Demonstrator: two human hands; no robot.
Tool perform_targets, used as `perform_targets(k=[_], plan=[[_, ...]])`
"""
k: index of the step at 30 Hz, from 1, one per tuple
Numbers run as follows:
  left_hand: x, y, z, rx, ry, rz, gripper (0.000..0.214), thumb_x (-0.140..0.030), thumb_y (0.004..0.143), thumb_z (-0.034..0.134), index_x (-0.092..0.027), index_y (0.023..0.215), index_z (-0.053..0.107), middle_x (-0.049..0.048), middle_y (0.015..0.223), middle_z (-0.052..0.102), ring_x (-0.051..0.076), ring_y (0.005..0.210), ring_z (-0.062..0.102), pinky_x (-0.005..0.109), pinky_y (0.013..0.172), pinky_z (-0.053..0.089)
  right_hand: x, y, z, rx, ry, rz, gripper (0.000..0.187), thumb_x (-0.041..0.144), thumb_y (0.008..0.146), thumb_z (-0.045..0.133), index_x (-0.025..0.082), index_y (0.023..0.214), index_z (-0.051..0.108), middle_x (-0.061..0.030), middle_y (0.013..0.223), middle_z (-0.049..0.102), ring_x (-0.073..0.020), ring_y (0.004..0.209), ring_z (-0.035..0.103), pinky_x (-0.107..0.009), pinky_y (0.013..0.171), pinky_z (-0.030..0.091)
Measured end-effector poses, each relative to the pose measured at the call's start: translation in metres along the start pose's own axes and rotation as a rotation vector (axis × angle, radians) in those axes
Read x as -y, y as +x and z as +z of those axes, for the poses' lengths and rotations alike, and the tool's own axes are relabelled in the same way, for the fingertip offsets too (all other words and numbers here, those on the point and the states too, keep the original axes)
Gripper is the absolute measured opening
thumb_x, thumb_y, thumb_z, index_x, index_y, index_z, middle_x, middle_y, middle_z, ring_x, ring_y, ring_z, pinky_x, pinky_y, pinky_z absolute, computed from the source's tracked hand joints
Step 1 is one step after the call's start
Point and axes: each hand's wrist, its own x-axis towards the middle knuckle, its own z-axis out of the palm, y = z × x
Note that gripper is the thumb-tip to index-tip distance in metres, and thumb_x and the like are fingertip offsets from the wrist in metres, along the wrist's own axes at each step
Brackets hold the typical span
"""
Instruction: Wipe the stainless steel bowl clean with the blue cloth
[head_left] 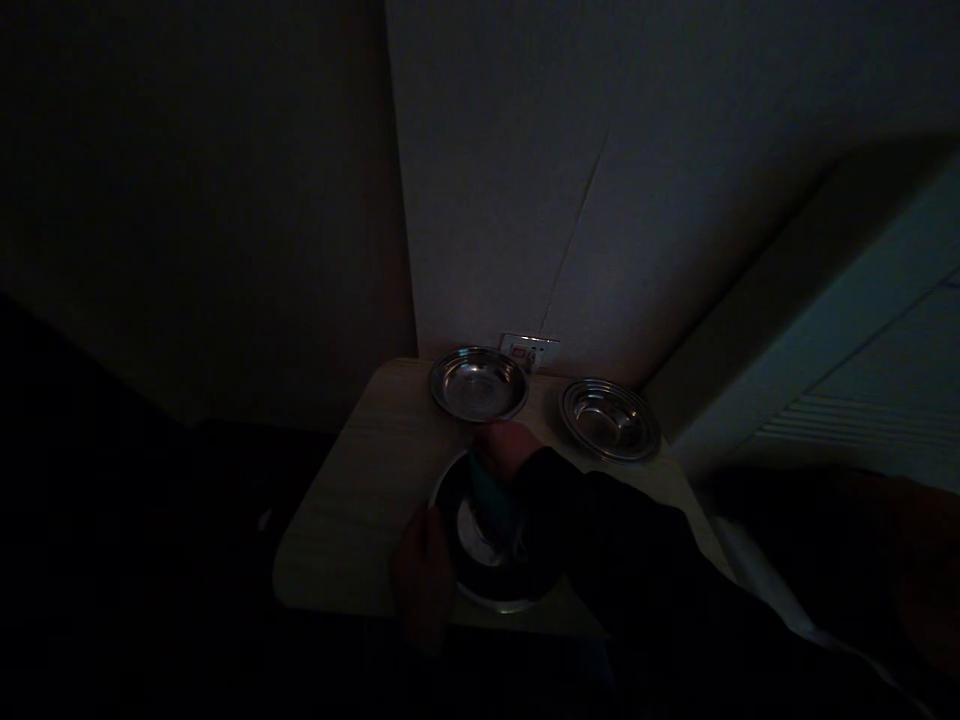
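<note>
The picture is very dark. Near the front edge of a small pale table (360, 500) is a round metal dish (500, 603) with a light rim and a dark inside. My left hand (422, 575) grips its left rim. Over the dish, my right hand (510, 450) is closed around a teal thing (492, 500), perhaps a cloth or a sponge, whose lower end reaches down to the dish's bottom. A bright patch shows there beside it. My dark right sleeve hides the dish's right side.
At the table's back stand a shiny metal plate (480, 390) and, to its right, a stack of metal bowls (609, 420). A wall socket with a red switch (519, 351) is close behind. The wall (510, 200) rises behind the table, and a pale panel (840, 330) slants at right.
</note>
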Motion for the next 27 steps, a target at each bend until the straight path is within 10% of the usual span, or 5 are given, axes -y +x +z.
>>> perform_targets(k=[5, 18, 27], plan=[[-0.002, -0.001, -0.002, -0.038, -0.002, -0.018, 0.039, -0.037, 0.08, 0.039, -0.014, 0.092, 0.067, 0.0129, 0.099, 0.068, 0.024, 0.092, 0.062, 0.032, 0.078, 0.047, 0.015, 0.01, -0.003, -0.01, 0.014, -0.058, 0.025, 0.019, 0.086, 0.045, 0.014, 0.1, 0.065, -0.0141, 0.103, 0.065, -0.0182, 0.093, 0.061, -0.024, 0.076, 0.044], [-0.008, -0.002, -0.005, 0.007, 0.014, -0.052, 0.042, -0.041, 0.077, 0.037, -0.012, 0.09, 0.066, 0.0134, 0.094, 0.069, 0.024, 0.088, 0.062, 0.03, 0.076, 0.046, -0.079, -0.067, 0.013, 0.046, 0.147, 0.197, 0.025, 0.019, 0.084, 0.045, 0.015, 0.088, 0.069, -0.0058, 0.089, 0.071, -0.0146, 0.082, 0.065, -0.019, 0.069, 0.045], [-0.008, -0.001, -0.005, 0.047, 0.088, -0.05, 0.044, -0.04, 0.079, 0.036, -0.013, 0.096, 0.065, 0.0139, 0.1, 0.068, 0.025, 0.092, 0.062, 0.032, 0.079, 0.046, -0.048, 0.008, -0.004, -0.01, 0.144, 0.092, 0.022, 0.026, 0.081, 0.053, 0.016, 0.091, 0.069, -0.0085, 0.094, 0.07, -0.0177, 0.083, 0.064, -0.023, 0.07, 0.044]])
